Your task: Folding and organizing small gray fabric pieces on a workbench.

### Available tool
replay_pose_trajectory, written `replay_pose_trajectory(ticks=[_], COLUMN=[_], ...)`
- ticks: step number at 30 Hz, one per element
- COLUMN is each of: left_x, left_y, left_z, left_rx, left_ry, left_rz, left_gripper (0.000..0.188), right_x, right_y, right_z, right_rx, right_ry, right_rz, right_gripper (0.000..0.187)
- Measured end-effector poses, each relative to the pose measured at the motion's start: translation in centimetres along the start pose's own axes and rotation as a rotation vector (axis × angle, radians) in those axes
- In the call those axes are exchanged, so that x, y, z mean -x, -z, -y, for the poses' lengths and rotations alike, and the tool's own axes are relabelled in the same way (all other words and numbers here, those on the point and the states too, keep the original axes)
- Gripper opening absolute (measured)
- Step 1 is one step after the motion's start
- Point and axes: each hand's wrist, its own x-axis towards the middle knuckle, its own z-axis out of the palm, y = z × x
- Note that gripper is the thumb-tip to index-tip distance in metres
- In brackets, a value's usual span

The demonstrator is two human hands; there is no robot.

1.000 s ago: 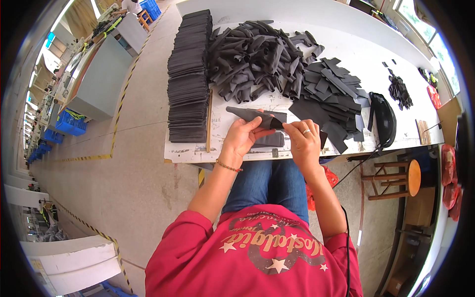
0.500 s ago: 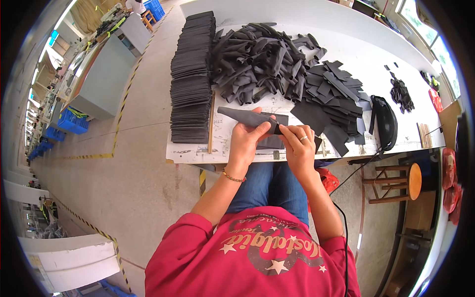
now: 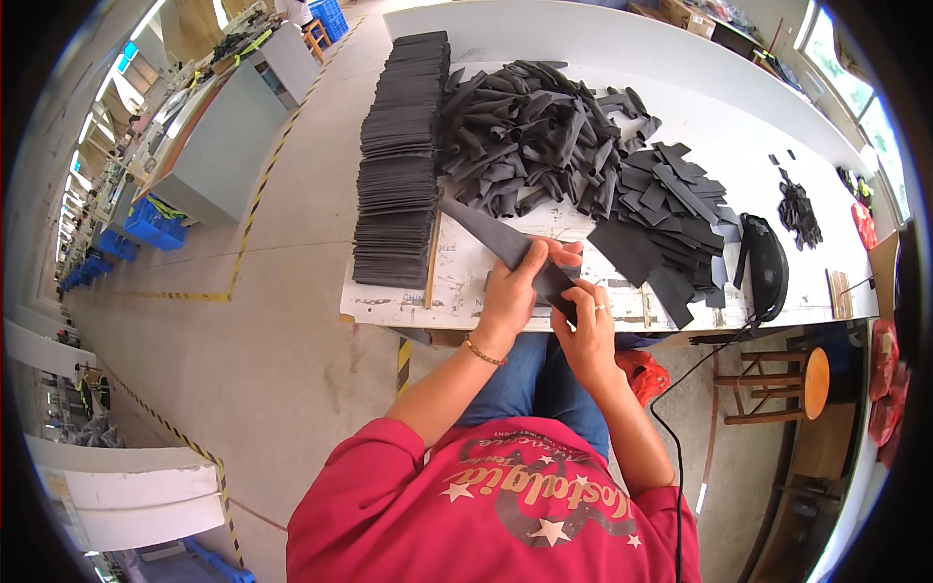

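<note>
A long black fabric-like piece (image 3: 491, 233) slants across the table's front edge, tapering toward its upper left end. Thumb and fingers of my left hand (image 3: 515, 291) grip it near the middle. At its lower right end, my right hand (image 3: 586, 335) pinches it between thumb and fingertips. Just beyond my hands lies a heap of curled black pieces (image 3: 525, 141). Flat black pieces (image 3: 666, 219) are scattered to the right of that heap. A tall row of tightly stacked black pieces (image 3: 397, 175) runs along the table's left side. Something dark beneath my left hand is mostly hidden.
A thin wooden strip (image 3: 432, 262) borders the stacked row. Further right on the white table (image 3: 714, 97) are a black rounded case (image 3: 765, 267) and a small dark bundle (image 3: 799, 216). A black cable (image 3: 677, 452) hangs by my right arm, near a wooden stool (image 3: 814, 379).
The held piece has turned from nearly level to a steeper slant, its right end now lower. My right hand has moved down with it. The whole view has shifted slightly.
</note>
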Motion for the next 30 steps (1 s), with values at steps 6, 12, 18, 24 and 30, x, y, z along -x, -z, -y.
replay_pose_trajectory(ticks=[6,12,18,24,30], left_x=[0.5,1.9,0.6,1.1,1.2], left_y=[1.0,-0.2,0.1,0.2,0.4], left_z=[0.9,2.9,-1.0,0.7,1.1], left_rx=[0.193,0.364,0.221,0.278,0.288], left_ry=[0.079,0.124,0.046,-0.008,-0.016], left_rz=[-0.102,-0.089,-0.255,-0.167,-0.165], left_gripper=[0.028,0.029,0.033,0.033,0.033], right_x=[-1.8,-2.0,-2.1,-3.0,-3.1], right_y=[0.8,0.7,1.8,1.5,1.0], right_z=[1.4,0.2,-0.6,-0.7,-0.8], right_rx=[0.003,-0.111,-0.131,-0.146,-0.180], right_ry=[-0.036,0.072,0.088,0.154,0.152], right_rz=[0.120,0.160,0.151,0.126,0.135], right_gripper=[0.038,0.025,0.017,0.022,0.020])
